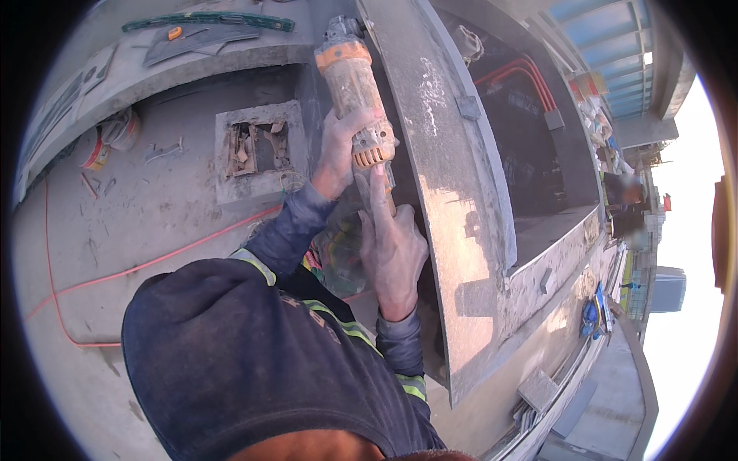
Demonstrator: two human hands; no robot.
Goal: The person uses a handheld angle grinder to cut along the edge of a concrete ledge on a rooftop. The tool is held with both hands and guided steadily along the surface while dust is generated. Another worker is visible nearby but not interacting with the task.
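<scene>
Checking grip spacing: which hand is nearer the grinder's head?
Left. The left hand grips the tool body just behind the grinder's head; the right hand is farther back, at the tool's rear.

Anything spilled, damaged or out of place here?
Two things. Broken scraps lie jumbled inside the square concrete frame at left, like uncleared debris. A red cable trails loosely across the floor, a possible snag. The orange power tool is also coated in pale dust.

Dark sleeves [287, 230], dark top [246, 346], yellow-green reflective stripes [413, 386]
</scene>
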